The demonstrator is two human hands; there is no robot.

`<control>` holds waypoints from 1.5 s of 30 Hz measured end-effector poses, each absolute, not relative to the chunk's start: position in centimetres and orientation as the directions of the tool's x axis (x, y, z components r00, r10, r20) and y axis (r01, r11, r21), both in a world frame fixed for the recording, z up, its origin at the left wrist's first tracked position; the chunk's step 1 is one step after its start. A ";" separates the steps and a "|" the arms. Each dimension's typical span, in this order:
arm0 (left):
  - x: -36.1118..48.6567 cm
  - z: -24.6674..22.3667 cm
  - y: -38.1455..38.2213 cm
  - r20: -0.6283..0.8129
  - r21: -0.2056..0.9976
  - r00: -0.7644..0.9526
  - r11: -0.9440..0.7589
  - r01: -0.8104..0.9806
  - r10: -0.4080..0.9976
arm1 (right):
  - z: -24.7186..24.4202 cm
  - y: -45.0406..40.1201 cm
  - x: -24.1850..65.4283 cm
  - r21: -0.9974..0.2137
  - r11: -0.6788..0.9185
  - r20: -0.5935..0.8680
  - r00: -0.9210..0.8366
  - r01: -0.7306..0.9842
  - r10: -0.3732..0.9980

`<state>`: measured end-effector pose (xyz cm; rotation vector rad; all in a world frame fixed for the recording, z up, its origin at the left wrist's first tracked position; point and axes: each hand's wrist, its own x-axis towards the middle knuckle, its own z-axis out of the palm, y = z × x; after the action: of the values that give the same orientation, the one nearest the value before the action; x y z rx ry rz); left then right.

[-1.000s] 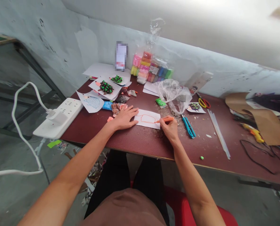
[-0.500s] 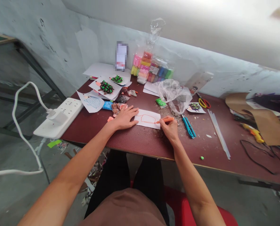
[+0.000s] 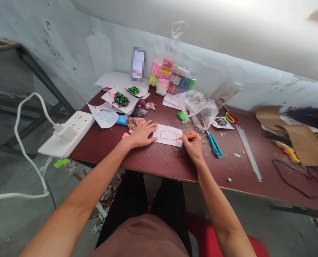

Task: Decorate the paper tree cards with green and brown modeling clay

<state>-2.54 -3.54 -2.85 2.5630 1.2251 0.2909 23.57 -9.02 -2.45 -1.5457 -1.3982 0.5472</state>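
Left of counter: A white power strip (image 3: 68, 134) lies along the counter's (image 3: 100, 150) left edge, with a white cable (image 3: 17, 142) looping off the edge toward the floor.

Back left corner: Paper cut-outs are laid out here, including a hedgehog cut-out (image 3: 121, 100) with brown and green clay and a sheet with a blue spiny drawing (image 3: 104, 116). Small clay scraps lie just in front of them.

Left hand (image 3: 142, 134): Flat on the counter with fingers spread, fingertips resting on the left edge of the sheet and pinning it.

Sheet of white paper (image 3: 167, 135): Lies mid-counter near the front edge, bearing a rounded orange outline.

Right hand (image 3: 193, 148): Fingers closed around an orange marker (image 3: 190, 136), its tip at the right end of the outline. Outlining on the sheet is the step in hand.

Back centre: A clear bag of modelling clay packets (image 3: 161, 75) stands against the wall, with a green clay block (image 3: 183, 117) and a crumpled plastic bag (image 3: 196, 109) in front.

Right of sheet: A teal-handled cutting tool (image 3: 214, 144) lies just beside the right hand, with red-and-yellow scissors (image 3: 232, 117) beyond it, near the back edge.

Right end of counter: Glue sticks (image 3: 248, 151), a yellow glue gun (image 3: 287, 151), brown cardboard (image 3: 300, 137) and a black cord (image 3: 290, 178).
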 end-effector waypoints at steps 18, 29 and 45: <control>-2.6 -2.8 -3.6 0.052 0.345 0.617 -0.594 0.727 0.785 | -2.3 -9.0 23.5 -0.854 0.103 0.257 0.240 0.510 0.936; -2.6 -3.1 -3.5 0.076 0.355 0.617 -0.600 0.717 0.783 | -2.1 -9.0 23.3 -0.844 0.107 0.272 0.248 0.526 0.930; -2.6 -3.2 -3.4 0.103 0.337 0.625 -0.618 0.710 0.774 | -1.7 -9.2 22.9 -0.842 0.164 0.365 0.318 0.514 0.875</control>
<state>-2.64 -3.45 -3.19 2.5859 1.2066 0.3473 22.88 -9.22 -1.66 -1.4923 -1.3366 0.4160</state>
